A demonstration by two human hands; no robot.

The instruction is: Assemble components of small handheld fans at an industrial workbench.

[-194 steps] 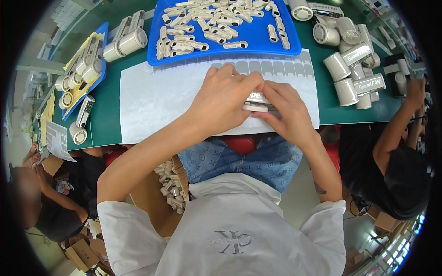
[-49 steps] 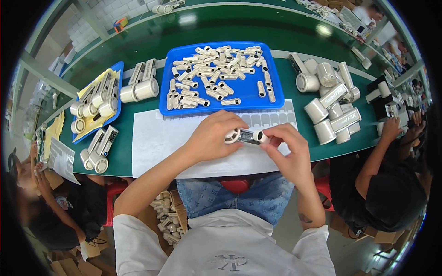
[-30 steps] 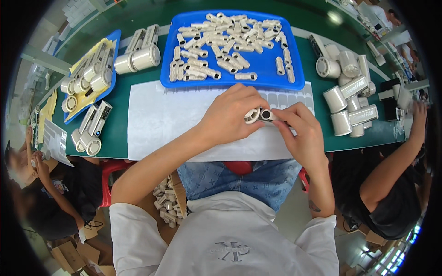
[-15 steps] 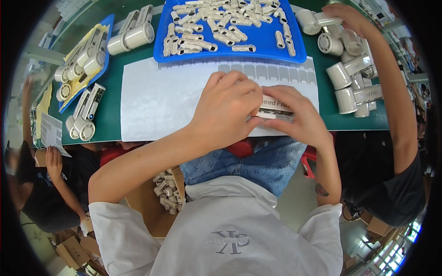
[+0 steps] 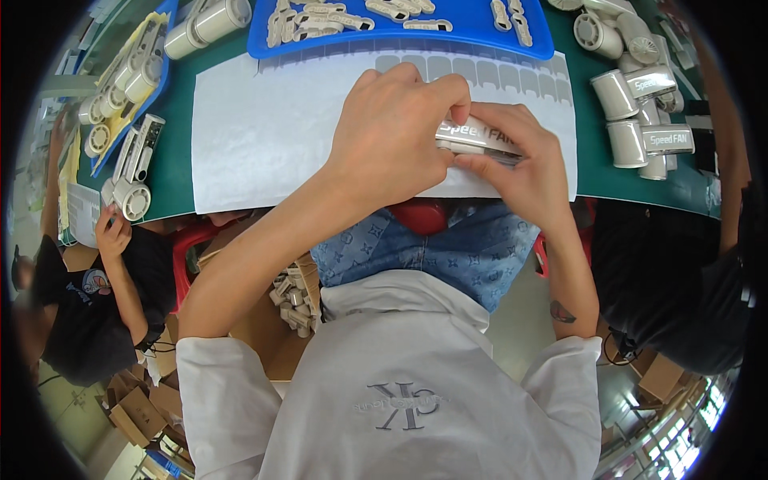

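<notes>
A small white handheld fan (image 5: 482, 138) with printing on its side is held over the sheet, level with the table's front edge. My left hand (image 5: 400, 132) closes on its left end, thumb and curled fingers pressed to it. Around the right end wraps my right hand (image 5: 532, 156), thumb below and fingers above. Both hands cover much of the fan, so its ends are hidden. Beneath them lies a white backing sheet (image 5: 264, 136) with rows of grey rounded stickers (image 5: 484, 74) along its upper right.
A blue tray (image 5: 392, 44) of small white parts stands beyond the sheet. More fans (image 5: 620, 96) are piled at right; others lie left, near another blue tray (image 5: 166, 72). A co-worker's hand (image 5: 112, 232) is at the left table edge. An open carton (image 5: 276, 344) of white parts sits below.
The view has shifted, so the table appears higher. Both my hands keep the fan. The right co-worker's hand has left the fan pile; the left co-worker's hand has moved up to a fan.
</notes>
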